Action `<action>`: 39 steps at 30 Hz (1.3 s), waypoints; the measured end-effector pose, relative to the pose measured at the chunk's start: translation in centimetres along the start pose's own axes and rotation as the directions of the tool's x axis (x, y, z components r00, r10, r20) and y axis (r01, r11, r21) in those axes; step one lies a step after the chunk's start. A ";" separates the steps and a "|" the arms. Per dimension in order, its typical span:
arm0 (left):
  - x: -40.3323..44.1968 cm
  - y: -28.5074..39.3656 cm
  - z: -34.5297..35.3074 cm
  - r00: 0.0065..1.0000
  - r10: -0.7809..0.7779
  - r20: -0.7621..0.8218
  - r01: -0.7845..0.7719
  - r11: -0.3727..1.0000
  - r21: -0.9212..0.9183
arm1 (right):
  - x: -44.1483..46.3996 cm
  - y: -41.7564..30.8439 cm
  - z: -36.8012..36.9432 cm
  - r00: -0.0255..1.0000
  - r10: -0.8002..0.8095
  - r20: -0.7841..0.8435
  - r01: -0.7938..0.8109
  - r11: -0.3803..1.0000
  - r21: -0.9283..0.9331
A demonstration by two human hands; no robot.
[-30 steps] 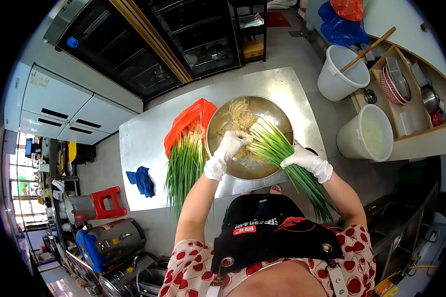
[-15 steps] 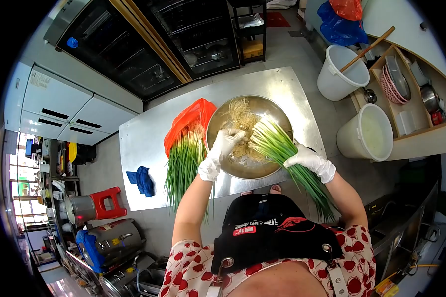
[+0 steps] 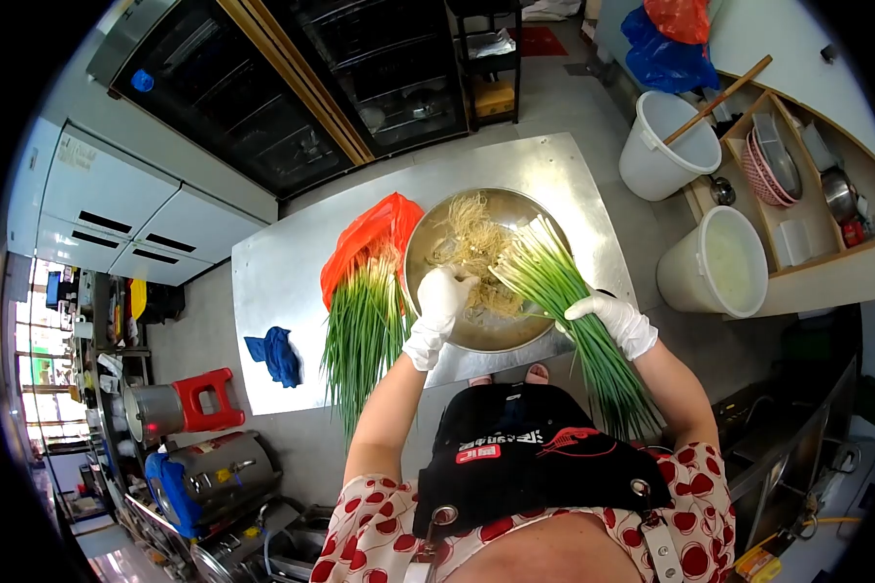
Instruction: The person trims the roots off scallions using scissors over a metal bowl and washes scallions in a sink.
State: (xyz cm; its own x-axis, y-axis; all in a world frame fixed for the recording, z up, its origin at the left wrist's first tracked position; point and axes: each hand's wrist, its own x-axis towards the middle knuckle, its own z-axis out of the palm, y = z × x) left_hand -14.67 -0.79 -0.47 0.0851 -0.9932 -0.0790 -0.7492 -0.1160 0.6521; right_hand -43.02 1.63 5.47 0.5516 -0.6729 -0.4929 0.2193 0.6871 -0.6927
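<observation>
While the right hand (image 3: 612,321) clamps one bunch of green onions (image 3: 556,284) over the right side of one metal bowl (image 3: 501,337), the left hand (image 3: 443,299) curls at its left, holding what I cannot tell, and a second bunch (image 3: 365,325) lies farther left by one red bag (image 3: 371,231).

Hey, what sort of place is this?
Probably a commercial kitchen: there's a metal worktable with a big bowl and green onions being handled, plus large white buckets nearby.
</observation>
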 end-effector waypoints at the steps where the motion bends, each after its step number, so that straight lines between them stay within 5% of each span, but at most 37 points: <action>1: 0.2 -0.2 -0.2 0.997 -0.042 0.062 0.042 0.999 0.000 | 0.0 0.1 -0.2 1.000 0.029 -0.007 -0.029 0.999 0.015; 4: 0.5 -1.2 0.7 0.928 0.349 -0.128 -0.369 0.904 -0.217 | 0.0 0.4 -0.9 0.993 0.105 -0.047 -0.104 0.994 0.034; 6: 0.2 -1.1 0.6 0.955 0.212 0.205 -0.091 0.873 -0.479 | 0.3 0.3 -0.9 0.987 0.125 -0.100 -0.125 0.992 0.002; 8: 0.0 -1.2 1.1 0.906 0.234 0.354 0.014 0.818 -0.576 | 0.5 0.2 -0.4 0.988 0.128 -0.090 -0.124 0.991 0.048; 12: -1.7 1.6 0.0 0.862 0.420 0.283 -0.245 0.836 -0.492 | 0.0 -0.5 1.6 0.991 0.100 -0.086 -0.088 0.988 0.130; 16: -1.1 1.0 0.5 0.861 0.222 0.458 0.089 0.821 -0.565 | 0.8 -0.5 2.4 0.999 0.042 -0.024 -0.038 0.986 0.162; 25: 2.4 -2.3 -1.7 0.949 0.247 0.194 -0.158 0.909 -0.385 | 2.4 0.3 2.7 1.000 0.010 -0.017 -0.006 0.970 0.242; 28: 4.2 -5.3 -1.0 0.986 0.080 0.146 0.013 0.837 -0.547 | 2.2 0.4 2.8 0.998 0.023 -0.064 -0.005 0.963 0.270; 29: 5.2 -7.5 0.4 0.995 0.096 0.022 -0.071 0.852 -0.518 | 2.0 0.4 2.9 0.995 0.037 -0.093 -0.007 0.953 0.303; 32: 4.5 -5.9 -2.2 0.990 0.012 0.137 0.025 0.963 -0.267 | 1.6 0.6 2.8 0.993 -0.021 -0.118 0.057 0.948 0.313; 35: 3.9 -4.6 -2.2 0.990 0.080 0.114 -0.079 0.997 -0.020 | 0.7 0.5 2.8 0.986 0.002 -0.167 0.047 0.957 0.287; 37: 3.7 -5.6 -0.6 0.954 0.297 0.038 -0.297 0.955 0.000 | 0.0 0.5 2.7 0.984 -0.009 -0.178 0.060 0.958 0.282; 39: 3.6 -5.7 0.1 0.807 0.590 -0.001 -0.569 0.778 0.265 | -0.9 0.7 2.1 0.988 -0.039 -0.146 0.080 0.957 0.280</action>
State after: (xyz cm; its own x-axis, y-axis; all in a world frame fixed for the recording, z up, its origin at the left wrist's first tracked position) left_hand -10.16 -3.66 -4.50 -0.3731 -0.8703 0.3216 -0.8060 0.4757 0.3523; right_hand -41.61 3.31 6.51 0.4188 -0.7323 -0.5370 0.4792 0.6805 -0.5543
